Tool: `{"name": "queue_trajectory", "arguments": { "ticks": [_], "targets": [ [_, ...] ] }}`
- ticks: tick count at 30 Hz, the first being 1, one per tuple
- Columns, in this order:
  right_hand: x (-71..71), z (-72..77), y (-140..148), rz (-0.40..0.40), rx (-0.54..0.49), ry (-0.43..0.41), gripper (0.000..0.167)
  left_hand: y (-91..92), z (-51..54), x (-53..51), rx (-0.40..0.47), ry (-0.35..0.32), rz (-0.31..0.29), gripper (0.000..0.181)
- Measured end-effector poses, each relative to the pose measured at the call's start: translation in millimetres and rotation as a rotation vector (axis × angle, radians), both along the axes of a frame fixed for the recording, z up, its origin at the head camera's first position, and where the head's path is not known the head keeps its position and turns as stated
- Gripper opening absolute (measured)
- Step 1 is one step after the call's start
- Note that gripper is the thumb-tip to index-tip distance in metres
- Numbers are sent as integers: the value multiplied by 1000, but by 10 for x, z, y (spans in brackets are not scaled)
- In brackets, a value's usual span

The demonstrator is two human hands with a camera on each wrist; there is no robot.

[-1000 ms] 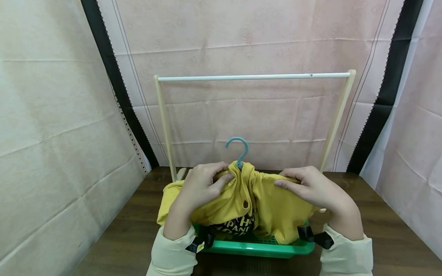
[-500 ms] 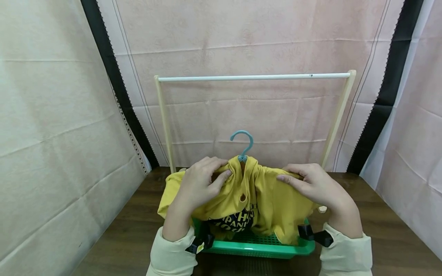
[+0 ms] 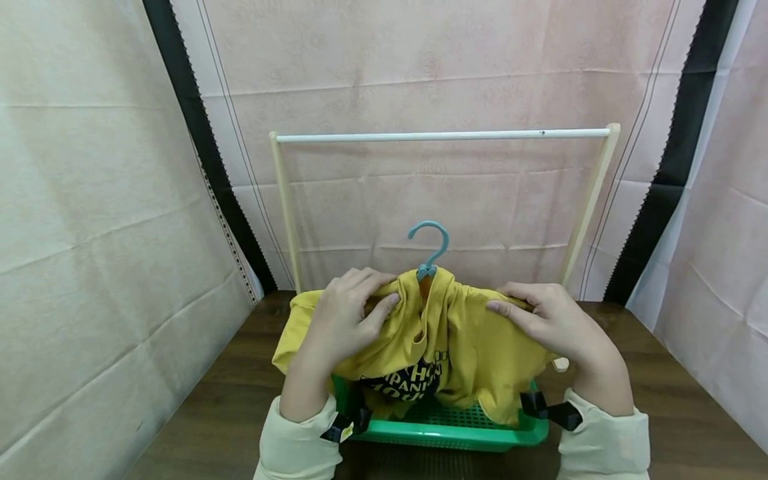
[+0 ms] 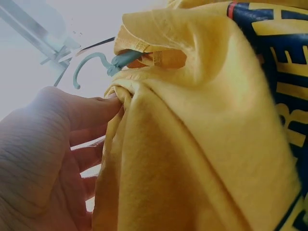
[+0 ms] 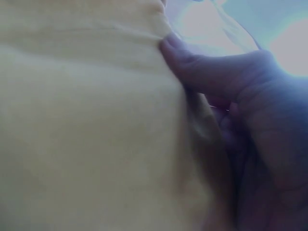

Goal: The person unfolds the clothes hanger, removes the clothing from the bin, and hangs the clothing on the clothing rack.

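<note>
A yellow T-shirt (image 3: 474,340) with a dark printed patch on its front hangs between both hands. The blue hook of a hanger (image 3: 433,243) sticks up through its collar, while the hanger's arms are hidden inside the cloth. My left hand (image 3: 351,320) pinches the shoulder left of the collar; in the left wrist view the thumb presses on the fabric near the hanger's neck. With thumb and fingers my right hand (image 3: 555,323) pinches the other shoulder. The right wrist view is dim and blurred, showing the thumb on the shirt's edge.
Below the shirt, a green plastic basket (image 3: 456,437) stands on the dark wooden table (image 3: 204,407). Behind it rises a cream rack with a white horizontal bar (image 3: 444,137). Pale cloth walls (image 3: 90,200) enclose the table at the back and sides.
The hanger's hook has risen and shifted a little to the right, and the collar has come up with it. Both hands keep their hold and have moved only slightly.
</note>
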State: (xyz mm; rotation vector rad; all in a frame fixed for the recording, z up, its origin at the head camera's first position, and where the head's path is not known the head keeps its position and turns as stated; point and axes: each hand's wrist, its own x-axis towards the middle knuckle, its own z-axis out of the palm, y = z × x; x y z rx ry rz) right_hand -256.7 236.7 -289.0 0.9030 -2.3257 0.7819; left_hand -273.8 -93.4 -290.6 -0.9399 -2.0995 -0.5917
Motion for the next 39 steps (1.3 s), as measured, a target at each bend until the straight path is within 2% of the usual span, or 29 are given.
{"name": "queue_trajectory", "arguments": {
  "ticks": [5, 14, 24, 35, 39],
  "targets": [
    [5, 12, 10, -30, -1, 22, 14, -4, 28, 14, 23, 12, 8, 26],
    [-9, 5, 10, -34, -13, 59, 16, -22, 31, 22, 37, -4, 3, 27],
    [-37, -6, 27, -67, -33, 126, 14, -43, 56, -4, 81, 42, -45, 30],
    [-78, -39, 42, -117, -51, 168, 12, -108, 24, -51, 133, 33, -98, 30],
    [-92, -44, 61, -143, -63, 174, 8, -140, 15, -72, 148, 11, -117, 30]
  ]
}}
